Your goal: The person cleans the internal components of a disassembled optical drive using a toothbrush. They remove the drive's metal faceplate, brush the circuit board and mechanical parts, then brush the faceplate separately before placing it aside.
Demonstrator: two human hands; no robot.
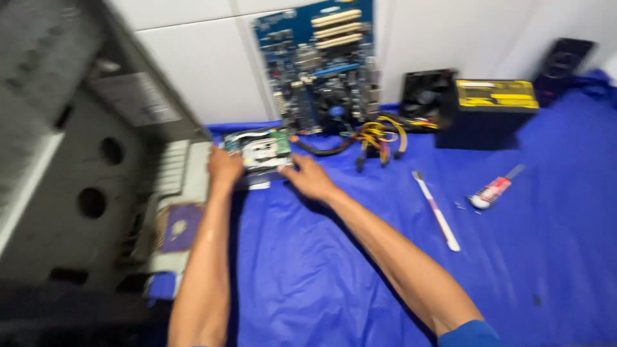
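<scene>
Blue cloth (360,257) bears the drive (260,151) at eleven o'clock, beside the open case (96,193). Your left hand (223,168) and right hand (308,178) pinch its ends; the exposed board could snag the cables (376,136) or slip.

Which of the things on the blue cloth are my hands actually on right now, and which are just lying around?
In hand:
left hand and right hand, both on the flat drive beside the open computer case

Lying about:
motherboard leaning on the wall
power supply with cables
white tool
red-handled tool
</scene>
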